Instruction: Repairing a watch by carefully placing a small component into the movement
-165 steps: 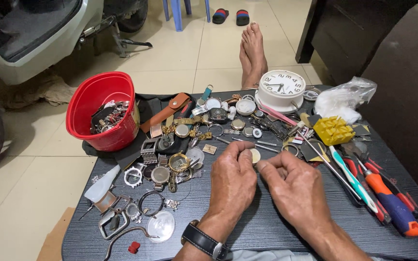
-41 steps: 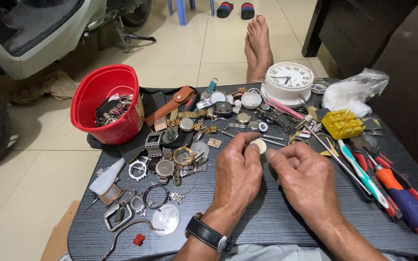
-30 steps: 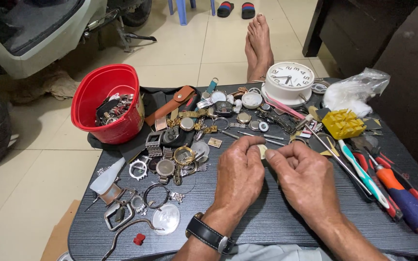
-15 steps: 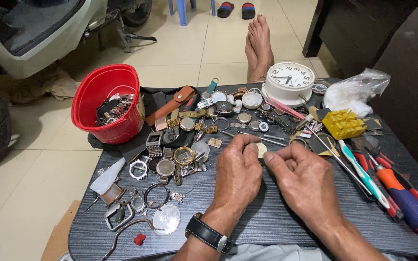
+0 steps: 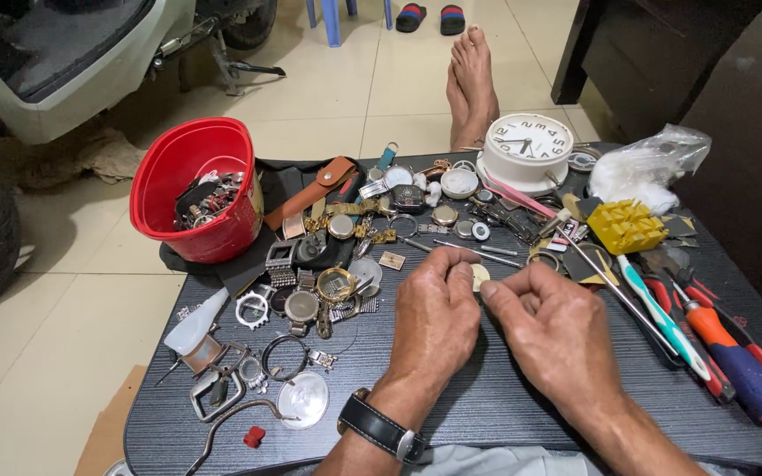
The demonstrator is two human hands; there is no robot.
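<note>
Small pale round part (image 5: pixel 480 276) | pinched between fingertips of left hand (image 5: pixel 438 313) and right hand (image 5: pixel 550 328), hands together, just above dark surface (image 5: pixel 451 405), below white clock (image 5: pixel 529 145) | advice: keep grip light, low over surface.

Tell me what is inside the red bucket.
The red bucket holds a heap of dark and silvery metal watch parts and bands, piled against its right side. The near wall hides the bottom, so whatever lies deeper cannot be seen.
</note>
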